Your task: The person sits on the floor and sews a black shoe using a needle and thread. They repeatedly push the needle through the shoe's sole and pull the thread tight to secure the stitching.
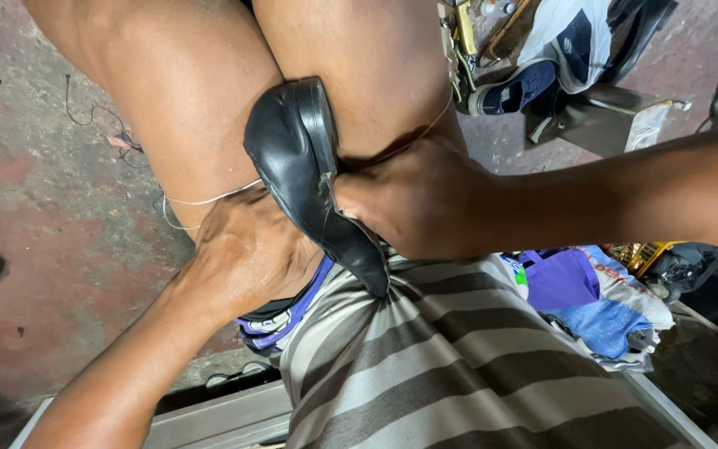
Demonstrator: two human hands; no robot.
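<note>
A black leather shoe (292, 158) is clamped between my bare knees, toe pointing away, sole edge turned to the right. My left hand (247, 249) presses against the shoe's left side and holds a thin white thread (209, 199) that loops out to the left. My right hand (413, 199) is closed at the sole edge, fingers pinched where the upper meets the sole; another strand of thread (438, 116) runs up from it. What the fingers pinch is hidden.
A striped grey shirt (459, 357) fills the lower middle. A dark blue sneaker (517, 87), a white plastic bag (558, 29) and black shoes lie at the upper right. A purple bag (563, 278) and cloths sit at the right. Concrete floor (51, 216) lies at the left.
</note>
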